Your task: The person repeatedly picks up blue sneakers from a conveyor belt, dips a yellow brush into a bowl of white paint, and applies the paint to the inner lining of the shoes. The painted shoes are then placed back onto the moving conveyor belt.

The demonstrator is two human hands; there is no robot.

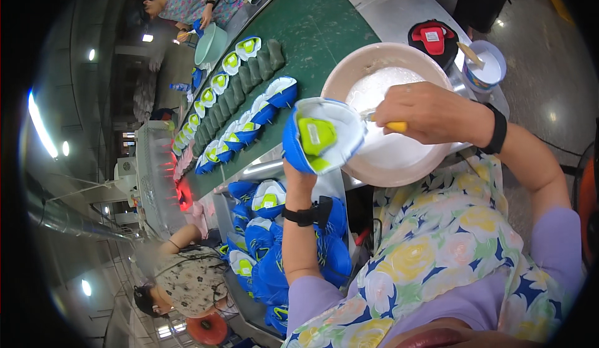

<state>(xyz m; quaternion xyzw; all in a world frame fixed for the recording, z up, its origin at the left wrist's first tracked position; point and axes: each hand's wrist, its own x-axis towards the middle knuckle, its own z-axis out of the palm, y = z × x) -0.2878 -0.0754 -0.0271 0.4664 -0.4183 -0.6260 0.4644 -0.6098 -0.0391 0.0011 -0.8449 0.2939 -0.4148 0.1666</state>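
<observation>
My left hand (299, 174) grips a blue shoe upper (293, 137) from beneath, its white underside edge and lime-green insert turned up toward me. In my right hand (425, 112) is a brush with a yellow handle (397, 126); its bristle end points left and meets or nearly meets the white edge of the upper. Below both hands stands a wide pale pink basin (340, 79) holding white liquid (387, 81). The upper overlaps the basin's left rim.
Rows of blue uppers (253, 118) and dark green foot-shaped pieces (261, 67) lie on a green conveyor belt (312, 17). More uppers fill a tray (268, 267) at lower left. A red-and-black shoe piece (433, 37) and a small bucket (483, 67) stand behind the basin. Two co-workers sit along the line.
</observation>
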